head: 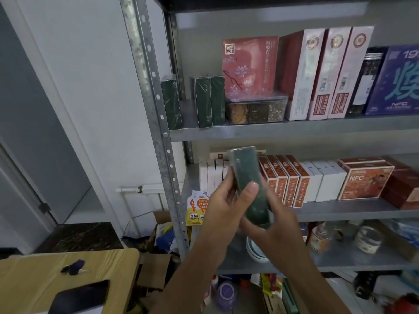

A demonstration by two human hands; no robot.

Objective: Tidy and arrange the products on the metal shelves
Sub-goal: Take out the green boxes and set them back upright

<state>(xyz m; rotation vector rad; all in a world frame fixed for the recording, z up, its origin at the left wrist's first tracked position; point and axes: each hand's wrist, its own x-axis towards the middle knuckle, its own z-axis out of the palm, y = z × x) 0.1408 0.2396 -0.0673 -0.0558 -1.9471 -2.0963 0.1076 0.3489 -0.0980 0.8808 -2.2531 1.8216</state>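
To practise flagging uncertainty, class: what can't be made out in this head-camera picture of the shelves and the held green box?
- Head view: green box print, blurred by motion and wrap glare; left hand and right hand cover its lower end.
- Head view: blue box, cut off by the right edge.
- Head view: bowls, partly hidden behind the right hand.

The green box [248, 177] is blurry, and its bottom end is hidden in the right hand [275, 225]. The blue box [396, 82] runs off the right edge. The white bowls [256, 250] are half hidden behind the right wrist. A red thing [405, 302] in the bottom corner is too blurry to tell.
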